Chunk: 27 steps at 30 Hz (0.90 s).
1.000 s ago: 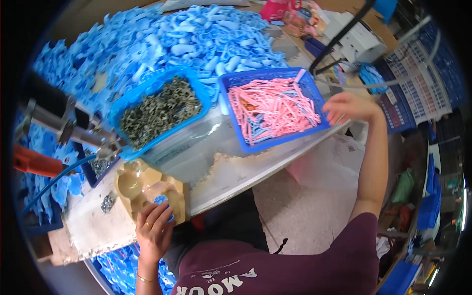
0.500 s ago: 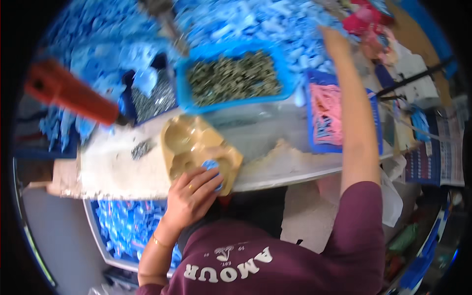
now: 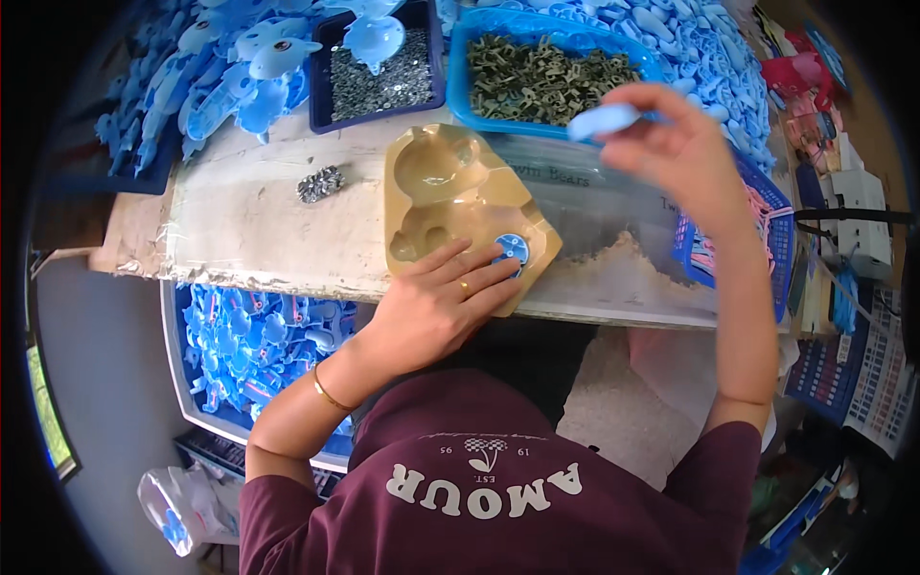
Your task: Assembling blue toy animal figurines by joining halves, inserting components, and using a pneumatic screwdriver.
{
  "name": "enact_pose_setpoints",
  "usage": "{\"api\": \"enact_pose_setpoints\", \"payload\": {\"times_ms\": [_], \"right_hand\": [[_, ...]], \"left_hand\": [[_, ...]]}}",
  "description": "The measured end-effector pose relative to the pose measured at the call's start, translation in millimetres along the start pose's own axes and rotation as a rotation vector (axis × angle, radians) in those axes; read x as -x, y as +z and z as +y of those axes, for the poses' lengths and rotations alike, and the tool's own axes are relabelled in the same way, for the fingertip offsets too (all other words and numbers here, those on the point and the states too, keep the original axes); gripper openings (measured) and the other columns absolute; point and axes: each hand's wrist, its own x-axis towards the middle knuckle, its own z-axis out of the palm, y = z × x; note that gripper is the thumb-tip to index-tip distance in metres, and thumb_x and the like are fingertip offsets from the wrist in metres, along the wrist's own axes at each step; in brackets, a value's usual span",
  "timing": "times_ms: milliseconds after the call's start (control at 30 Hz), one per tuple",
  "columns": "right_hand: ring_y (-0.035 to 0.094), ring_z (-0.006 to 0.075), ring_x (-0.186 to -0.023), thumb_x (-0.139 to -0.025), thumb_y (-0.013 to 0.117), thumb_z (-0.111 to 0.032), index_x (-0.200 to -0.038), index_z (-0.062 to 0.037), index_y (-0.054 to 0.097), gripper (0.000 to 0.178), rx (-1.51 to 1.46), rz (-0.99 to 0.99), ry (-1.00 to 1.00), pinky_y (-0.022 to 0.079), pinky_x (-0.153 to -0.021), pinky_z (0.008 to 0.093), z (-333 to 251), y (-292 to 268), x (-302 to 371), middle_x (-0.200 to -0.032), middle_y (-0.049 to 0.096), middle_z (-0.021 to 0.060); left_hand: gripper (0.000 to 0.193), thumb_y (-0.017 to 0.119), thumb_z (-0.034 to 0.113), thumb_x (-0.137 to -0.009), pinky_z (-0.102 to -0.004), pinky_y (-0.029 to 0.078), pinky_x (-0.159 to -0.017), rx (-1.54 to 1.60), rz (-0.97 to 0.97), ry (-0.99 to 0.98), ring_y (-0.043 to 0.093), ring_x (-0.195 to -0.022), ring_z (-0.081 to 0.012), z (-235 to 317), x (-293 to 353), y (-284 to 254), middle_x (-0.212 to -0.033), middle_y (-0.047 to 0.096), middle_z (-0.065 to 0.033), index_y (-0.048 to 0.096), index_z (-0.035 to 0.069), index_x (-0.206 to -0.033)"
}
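My left hand [image 3: 426, 311] lies flat with its fingers outstretched on a tan moulded holder [image 3: 471, 204] with rounded hollows. Its fingertips touch a small blue round plastic part [image 3: 512, 249] seated in the holder's right hollow; part of that piece is hidden by the fingers. Raised at the right, my right hand [image 3: 692, 171] pinches a light-blue oval plastic piece [image 3: 602, 122] between thumb and fingers. The piece is slightly blurred and hangs above the near right edge of a blue bin [image 3: 508, 125] of metal clips [image 3: 546, 77].
A dark tray [image 3: 326, 122] holds small screws, and more screws [image 3: 320, 184] are heaped on the table [image 3: 240, 220]. Blue plastic parts [image 3: 671, 38] are piled behind. A blue basket [image 3: 781, 264] with pink pieces stands right. Below the table edge, a crate [image 3: 177, 369] holds blue assemblies.
My right hand has come back from the far blue pile toward me, now with a light-blue piece. My left hand stays on the holder. The whole view has shifted; the orange tool is out of view.
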Motion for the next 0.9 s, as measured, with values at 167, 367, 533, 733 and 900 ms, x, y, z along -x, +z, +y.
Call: {"api": "enact_pose_setpoints", "payload": {"times_ms": [167, 367, 533, 733, 900], "right_hand": [[0.071, 0.0131, -0.086, -0.091, 0.071, 0.0, -0.119, 0.0001, 0.062, 0.029, -0.005, -0.22, 0.09, 0.057, -0.076, 0.0252, 3, 81, 15, -0.099, 0.071, 0.0087], [0.068, 0.0095, -0.068, -0.092, 0.073, -0.009, -0.115, -0.0015, 0.066, 0.026, 0.362, -0.245, 0.047, 0.05, -0.058, 0.0256, 26, 127, 14, -0.079, 0.068, 0.0059], [0.066, 0.0161, -0.062, -0.089, 0.075, -0.014, -0.115, -0.0032, 0.069, 0.028, 0.636, -0.273, -0.239, 0.05, -0.058, 0.0291, 25, 130, 13, -0.078, 0.07, 0.009], [0.069, 0.0144, -0.068, -0.091, 0.073, -0.008, -0.114, -0.0021, 0.07, 0.024, 0.444, -0.22, -0.142, 0.053, -0.063, 0.0282, 6, 135, 8, -0.086, 0.072, 0.0098], [0.069, 0.0123, -0.07, -0.093, 0.07, -0.004, -0.111, 0.0, 0.071, 0.018, 0.414, -0.267, -0.214, 0.054, -0.063, 0.0264, -3, 139, 4, -0.087, 0.071, 0.0083]], "left_hand": [[0.038, 0.062, 0.012, -0.084, -0.041, 0.049, -0.107, -0.082, 0.103, 0.09, 0.063, -0.122, -0.0253, 5, 15, 2, -0.127, 0.068, -0.0063, 0.068, 0.007, -0.121], [0.033, 0.064, 0.005, -0.084, -0.0395, 0.056, -0.095, 0.046, 0.195, 0.186, 0.068, -0.111, -0.0274, 3, 51, -15, -0.124, 0.069, -0.011, 0.069, 0.005, -0.117], [0.034, 0.067, 0.001, -0.079, -0.0409, 0.054, -0.093, -0.133, 0.428, -0.06, 0.067, -0.105, -0.0289, -51, 62, -44, -0.115, 0.07, -0.0105, 0.07, 0.005, -0.113], [0.042, 0.06, 0.001, -0.091, -0.0432, 0.051, -0.094, -0.485, 0.708, -0.324, 0.061, -0.111, -0.0338, -165, 25, -99, -0.133, 0.063, -0.0085, 0.061, 0.015, -0.131], [0.048, 0.061, 0.004, -0.092, -0.0374, 0.054, -0.092, -0.555, 0.509, -0.416, 0.063, -0.117, -0.03, -232, -3, -125, -0.136, 0.064, -0.0085, 0.061, 0.022, -0.137]]}}
